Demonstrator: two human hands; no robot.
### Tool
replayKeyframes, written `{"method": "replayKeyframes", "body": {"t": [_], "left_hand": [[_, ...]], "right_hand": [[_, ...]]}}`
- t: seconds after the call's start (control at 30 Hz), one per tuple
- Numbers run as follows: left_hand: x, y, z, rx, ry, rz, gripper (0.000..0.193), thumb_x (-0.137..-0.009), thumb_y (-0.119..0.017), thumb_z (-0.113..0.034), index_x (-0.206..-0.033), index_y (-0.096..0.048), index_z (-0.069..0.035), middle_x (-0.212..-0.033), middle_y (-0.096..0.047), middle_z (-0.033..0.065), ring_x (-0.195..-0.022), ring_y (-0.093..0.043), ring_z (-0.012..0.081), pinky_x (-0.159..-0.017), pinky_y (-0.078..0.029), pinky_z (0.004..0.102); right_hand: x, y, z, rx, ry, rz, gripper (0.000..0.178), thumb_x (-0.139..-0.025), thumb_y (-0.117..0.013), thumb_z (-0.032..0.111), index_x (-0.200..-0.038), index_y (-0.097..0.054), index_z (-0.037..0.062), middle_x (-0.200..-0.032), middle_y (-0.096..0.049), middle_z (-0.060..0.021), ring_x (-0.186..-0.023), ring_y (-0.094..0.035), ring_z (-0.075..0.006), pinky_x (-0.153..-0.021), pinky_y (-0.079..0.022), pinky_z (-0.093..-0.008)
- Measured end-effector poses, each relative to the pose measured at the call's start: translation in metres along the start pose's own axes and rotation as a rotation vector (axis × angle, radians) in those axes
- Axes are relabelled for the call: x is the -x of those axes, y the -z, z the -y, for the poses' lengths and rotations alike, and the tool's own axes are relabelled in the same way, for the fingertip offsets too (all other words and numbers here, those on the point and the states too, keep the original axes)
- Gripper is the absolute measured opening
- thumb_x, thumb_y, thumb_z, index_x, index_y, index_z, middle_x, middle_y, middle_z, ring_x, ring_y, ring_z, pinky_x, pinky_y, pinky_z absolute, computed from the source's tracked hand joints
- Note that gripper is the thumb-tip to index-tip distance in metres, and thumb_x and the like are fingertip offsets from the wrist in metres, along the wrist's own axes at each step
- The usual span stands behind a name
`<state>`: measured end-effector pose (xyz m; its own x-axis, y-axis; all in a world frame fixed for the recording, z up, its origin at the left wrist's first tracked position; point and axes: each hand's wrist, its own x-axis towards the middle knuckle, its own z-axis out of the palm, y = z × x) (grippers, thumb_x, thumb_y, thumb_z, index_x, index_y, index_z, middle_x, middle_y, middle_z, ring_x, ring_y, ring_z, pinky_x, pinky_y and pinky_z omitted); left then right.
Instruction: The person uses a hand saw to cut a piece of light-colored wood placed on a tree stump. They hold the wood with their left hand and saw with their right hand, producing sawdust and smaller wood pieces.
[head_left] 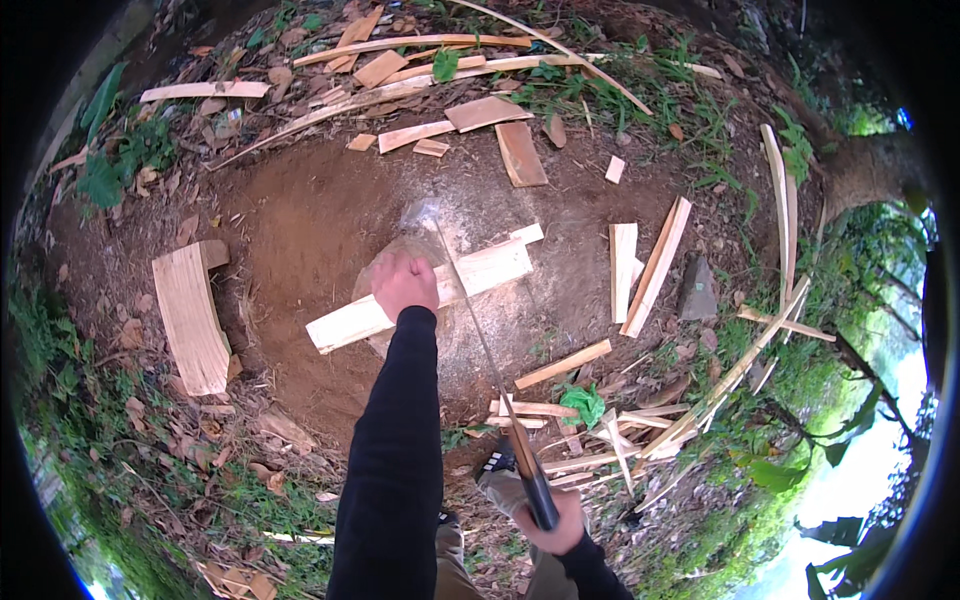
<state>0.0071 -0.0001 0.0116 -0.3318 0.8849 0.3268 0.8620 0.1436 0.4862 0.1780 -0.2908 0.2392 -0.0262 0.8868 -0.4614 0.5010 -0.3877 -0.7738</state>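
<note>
A pale wooden plank (492, 268) lies at a slant across a low round stump (402, 247), much of which is hidden beneath it. My left hand (405, 283) presses down on the plank near its middle, fingers curled over it. In my right hand (560, 528) is the dark grip of a long handsaw (484, 345). The thin blade runs away from me and crosses the plank just right of my left hand. Pale sawdust (435, 195) covers the soil around the blade's far end. Whether the teeth sit in a cut cannot be made out.
A short wide board (190, 318) rests at the left. Cut strips (655, 268) and a grey stone (697, 290) lie to the right. Offcuts and a green crumpled leaf-like thing (583, 403) are near my feet. Long slats (420, 85) line the far side; a tree trunk (872, 170) stands right.
</note>
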Motion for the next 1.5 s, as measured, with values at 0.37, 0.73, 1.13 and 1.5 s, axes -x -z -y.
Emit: {"method": "replayKeyframes", "body": {"t": [0.37, 0.73, 1.13, 1.5], "left_hand": [[-0.002, -0.001, 0.002, -0.067, -0.003, 0.044, 0.019, -0.077, -0.061, -0.017, -0.064, -0.049, -0.010, -0.074, -0.054, 0.0074, -0.074, -0.055, 0.0302, -0.069, -0.045, 0.0455], [-0.002, -0.005, 0.002, 0.007, -0.017, 0.028, 0.023, -0.078, -0.060, -0.017, -0.061, -0.047, -0.008, -0.074, -0.053, 0.0094, -0.074, -0.055, 0.0322, -0.067, -0.044, 0.0467], [-0.004, -0.016, -0.002, -0.081, -0.061, 0.000, 0.025, -0.079, -0.056, -0.020, -0.062, -0.044, -0.007, -0.072, -0.053, 0.0102, -0.071, -0.055, 0.0325, -0.066, -0.042, 0.0475], [-0.012, -0.028, 0.010, 0.003, -0.057, -0.039, 0.028, -0.075, -0.062, -0.025, -0.058, -0.045, -0.009, -0.067, -0.054, 0.0072, -0.061, -0.056, 0.0311, -0.059, -0.043, 0.0473]], "right_hand": [[-0.019, -0.017, -0.004, -0.019, -0.014, -0.054, 0.023, -0.069, -0.073, 0.013, -0.090, -0.071, 0.0047, -0.053, -0.053, -0.0073, -0.046, -0.058, -0.0192, -0.049, -0.048, -0.0318], [-0.066, -0.017, -0.002, 0.039, 0.092, -0.137, 0.023, -0.069, -0.076, 0.013, -0.066, -0.056, 0.0031, -0.052, -0.050, -0.0091, -0.044, -0.053, -0.0267, -0.047, -0.043, -0.0349], [-0.111, -0.024, 0.014, -0.137, 0.211, -0.181, 0.026, -0.072, -0.074, 0.017, -0.063, -0.053, 0.0032, -0.053, -0.052, -0.0128, -0.050, -0.057, -0.0346, -0.051, -0.047, -0.0408], [-0.117, -0.018, 0.021, -0.149, 0.362, -0.533, 0.027, -0.072, -0.075, 0.012, -0.088, -0.056, 0.0036, -0.072, -0.059, -0.0145, -0.066, -0.063, -0.0364, -0.056, -0.050, -0.0449]]}}
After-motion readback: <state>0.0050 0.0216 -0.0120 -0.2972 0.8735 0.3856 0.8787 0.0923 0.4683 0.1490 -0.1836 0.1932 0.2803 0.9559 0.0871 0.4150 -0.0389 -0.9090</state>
